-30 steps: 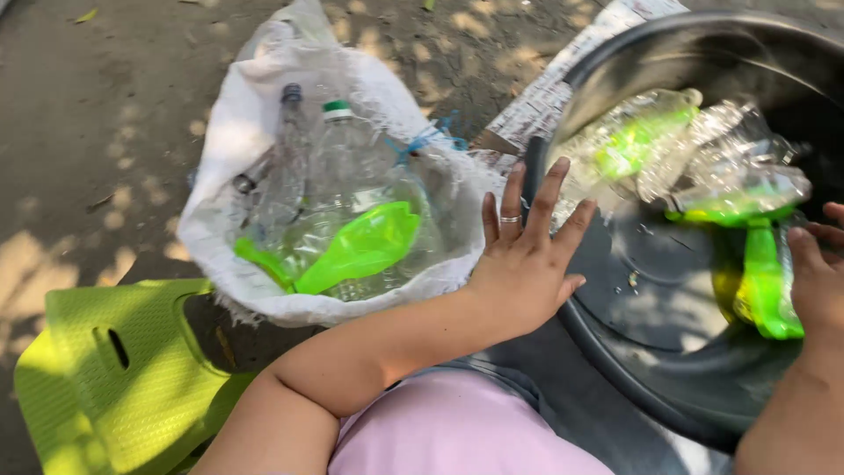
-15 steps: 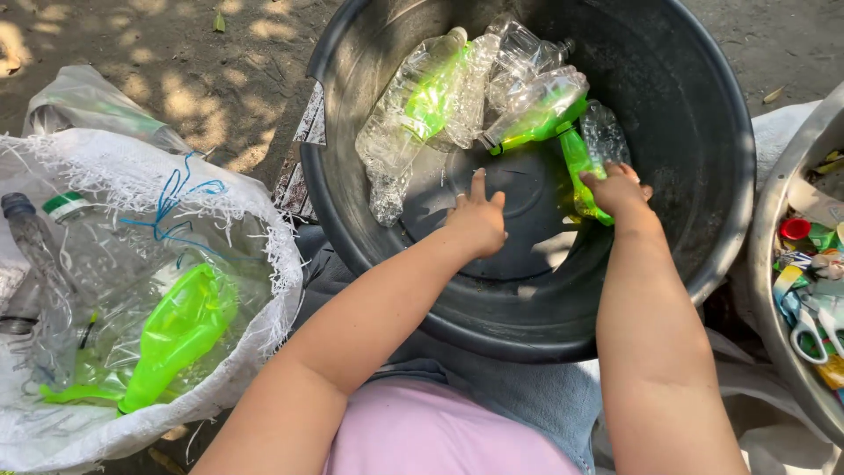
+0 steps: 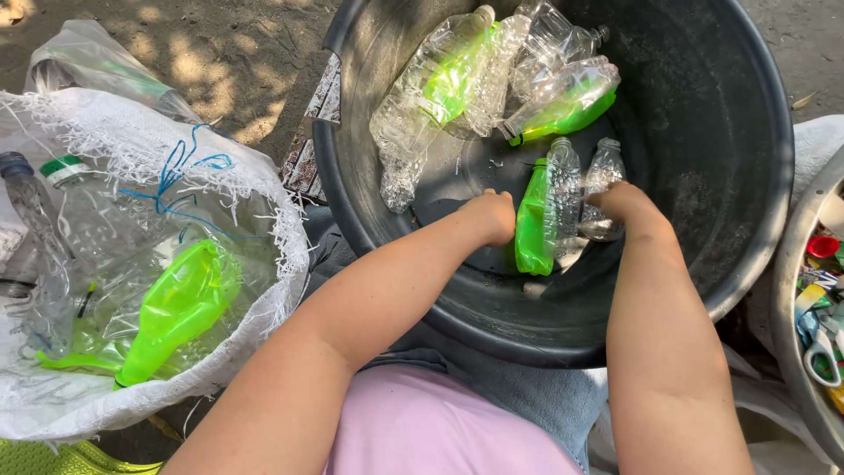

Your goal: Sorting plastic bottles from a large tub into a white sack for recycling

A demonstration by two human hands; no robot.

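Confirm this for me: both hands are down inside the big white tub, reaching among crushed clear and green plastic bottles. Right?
Not quite. The head view shows the tub is black, not white. The rest holds: the left hand and right hand are both down inside it, among crushed clear and green plastic bottles.

Bare dirt ground [image 3: 220,53], sun-dappled. Black tub [image 3: 756,158] at 1 o'clock, white woven sack [image 3: 132,149] at 9 o'clock.
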